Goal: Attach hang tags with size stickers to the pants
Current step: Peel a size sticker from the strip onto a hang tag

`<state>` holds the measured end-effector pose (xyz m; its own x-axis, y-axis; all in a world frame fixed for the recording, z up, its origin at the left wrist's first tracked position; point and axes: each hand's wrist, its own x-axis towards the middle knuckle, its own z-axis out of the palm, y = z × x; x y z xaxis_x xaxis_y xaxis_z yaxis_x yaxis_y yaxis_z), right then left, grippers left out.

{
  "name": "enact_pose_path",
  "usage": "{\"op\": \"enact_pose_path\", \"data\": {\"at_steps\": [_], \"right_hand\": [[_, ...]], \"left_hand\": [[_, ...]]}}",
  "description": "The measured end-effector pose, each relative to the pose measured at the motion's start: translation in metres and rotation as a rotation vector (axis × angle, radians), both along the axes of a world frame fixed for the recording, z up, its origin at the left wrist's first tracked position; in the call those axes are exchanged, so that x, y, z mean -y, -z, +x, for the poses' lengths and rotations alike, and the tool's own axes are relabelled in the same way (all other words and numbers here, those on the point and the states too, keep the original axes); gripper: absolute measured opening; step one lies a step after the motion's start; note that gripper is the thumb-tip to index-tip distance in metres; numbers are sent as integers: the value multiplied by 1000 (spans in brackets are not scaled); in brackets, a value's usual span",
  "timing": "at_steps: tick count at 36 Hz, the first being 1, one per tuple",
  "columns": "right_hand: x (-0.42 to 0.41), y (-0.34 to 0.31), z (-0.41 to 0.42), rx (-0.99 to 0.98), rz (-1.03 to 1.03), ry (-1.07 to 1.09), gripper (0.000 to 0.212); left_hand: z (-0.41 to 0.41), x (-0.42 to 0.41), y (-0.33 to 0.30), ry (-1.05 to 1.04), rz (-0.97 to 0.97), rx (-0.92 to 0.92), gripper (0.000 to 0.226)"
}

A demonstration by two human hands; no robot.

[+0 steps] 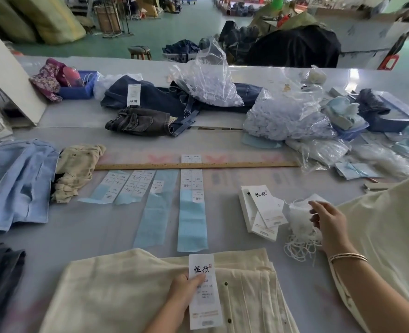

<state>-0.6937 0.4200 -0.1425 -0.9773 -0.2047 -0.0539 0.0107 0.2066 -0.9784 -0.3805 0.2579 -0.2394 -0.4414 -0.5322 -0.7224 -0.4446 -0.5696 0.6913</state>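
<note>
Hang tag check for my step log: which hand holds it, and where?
The left hand pinches the hang tag at its left edge, about mid-length, over the cream pants.

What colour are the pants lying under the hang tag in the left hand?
Cream pants, clearest in the head view.

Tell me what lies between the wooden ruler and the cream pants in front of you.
In the head view, blue sticker backing strips with white size stickers lie on the table between the wooden ruler and the cream pants.
</note>
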Motion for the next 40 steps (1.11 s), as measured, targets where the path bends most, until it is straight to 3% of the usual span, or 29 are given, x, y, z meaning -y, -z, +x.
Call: {"op": "enact_pose_path", "data": {"at_steps": [5,9,12,15,18,21,24,30,35,38,40], "right_hand": [[0,-19,11,30,-7,-36,16],[1,-26,7,100,-135,-7,14],[5,-21,7,157,-53,-102,18],[4,-13,4,223,89,-163,18],[0,-10,-1,126,186,-166,14],[-3,-11,-4,-38,340,-176,14],[-5,-17,-5,-152,447,-210,12],[-6,-21,-7,-273,560,-288,8],[-5,-22,-4,-236,457,-404,10],[-7,-35,-4,-155,195,-315,20],[-8,-53,-1,-144,-4,-256,24]], "left_hand": [[2,0,0,1,-13,-21,11],[5,-2,1,13,-20,-17,12],[3,-3,-3,36,-54,1,11],[-10,-8,-12,297,-268,51,12],[-40,-22,-31,707,-581,25,19],[-87,-44,-54,923,-743,-114,32],[-138,-67,-71,981,-752,-181,44],[-227,-87,-81,984,-841,-203,36],[-262,-89,-58,924,-990,-217,41],[-269,-88,-41,1062,-1205,-232,43],[-274,-87,-33,1094,-1228,-196,44]]}}
